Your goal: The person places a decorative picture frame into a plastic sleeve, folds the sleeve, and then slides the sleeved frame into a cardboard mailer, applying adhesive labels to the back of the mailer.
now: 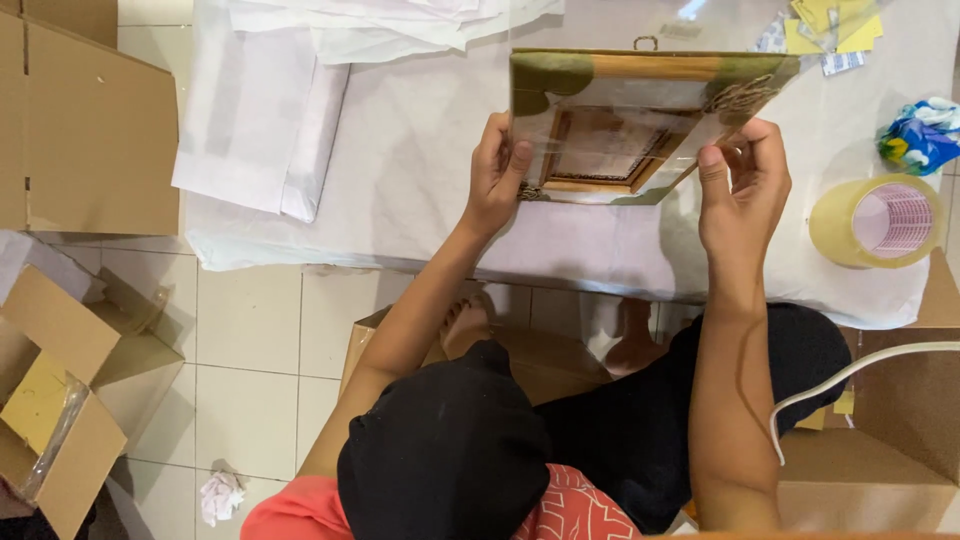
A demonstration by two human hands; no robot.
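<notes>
My left hand (493, 178) and my right hand (745, 188) each grip one side of a clear pane (600, 110), held tilted just above the table. Seen through the pane is a wooden picture frame (650, 68) with green corners, a twine trim and a small metal hanger at its top edge. My left thumb presses on the pane's left edge near the frame's lower left corner. My right fingers pinch its lower right edge. Whether the frame rests on the white-covered table (420, 170) or is lifted with the pane, I cannot tell.
A roll of tan tape (875, 222) sits right of my right hand, with a crumpled blue wrapper (920, 135) behind it. White paper sheets (260, 110) lie at the left and yellow slips (830, 25) at the top right. Open cardboard boxes (60, 400) stand on the tiled floor.
</notes>
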